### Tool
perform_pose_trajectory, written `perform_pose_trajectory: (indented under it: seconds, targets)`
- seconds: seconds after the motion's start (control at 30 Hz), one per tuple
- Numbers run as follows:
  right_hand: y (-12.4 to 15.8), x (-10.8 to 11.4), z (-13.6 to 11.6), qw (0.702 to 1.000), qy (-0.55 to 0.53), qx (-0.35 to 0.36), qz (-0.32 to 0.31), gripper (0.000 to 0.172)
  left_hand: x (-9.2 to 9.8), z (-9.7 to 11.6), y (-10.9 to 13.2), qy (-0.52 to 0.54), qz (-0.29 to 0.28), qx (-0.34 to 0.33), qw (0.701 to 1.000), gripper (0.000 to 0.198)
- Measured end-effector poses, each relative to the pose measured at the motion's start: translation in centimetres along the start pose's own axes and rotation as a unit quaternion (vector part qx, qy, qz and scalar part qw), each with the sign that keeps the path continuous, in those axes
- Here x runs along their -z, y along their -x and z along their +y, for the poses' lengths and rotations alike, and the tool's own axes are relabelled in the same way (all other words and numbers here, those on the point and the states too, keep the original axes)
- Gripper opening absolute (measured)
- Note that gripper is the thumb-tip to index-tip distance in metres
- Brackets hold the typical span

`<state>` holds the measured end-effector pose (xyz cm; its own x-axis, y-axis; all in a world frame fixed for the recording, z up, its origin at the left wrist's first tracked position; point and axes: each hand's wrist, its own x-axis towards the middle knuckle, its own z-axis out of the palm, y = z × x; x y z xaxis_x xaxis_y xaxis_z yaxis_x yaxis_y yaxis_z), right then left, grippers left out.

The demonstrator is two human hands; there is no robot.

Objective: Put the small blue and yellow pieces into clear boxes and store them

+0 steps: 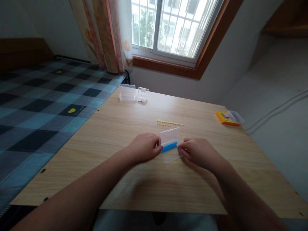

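A clear plastic box [172, 157] stands with its lid raised on the wooden table, between my two hands. Inside it lies a bright blue, finely textured strip [169, 147], slanting up to the right. My left hand [146, 147] is closed on the box's left side, thumb beside the strip's left end. At the opposite side, the fingers of my right hand [196, 150] are pinched together on the box's right edge, close to the strip's other end. Just behind the lid, rows of small yellow pieces [168, 123] lie on the tabletop.
Two clear plastic containers [127, 93] [142, 95] stand at the table's back left corner. An orange box [227, 118] with a clear cover sits near the right edge. A checkered bed [79, 93] adjoins the wooden table [115, 125] on the left; a wall borders the right.
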<state>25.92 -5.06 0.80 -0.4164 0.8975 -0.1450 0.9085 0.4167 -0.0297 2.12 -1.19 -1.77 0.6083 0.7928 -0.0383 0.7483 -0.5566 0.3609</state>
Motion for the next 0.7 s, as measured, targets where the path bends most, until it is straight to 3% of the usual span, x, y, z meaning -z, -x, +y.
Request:
perform_pose_trajectory:
  seconds: [0.7]
  targets:
    - [-0.97, -0.96, -0.64, 0.997, -0.021, -0.062, 0.039, 0.032, -0.42, 0.07, -0.06, -0.013, 0.015, 0.003, 1.0, 0.025]
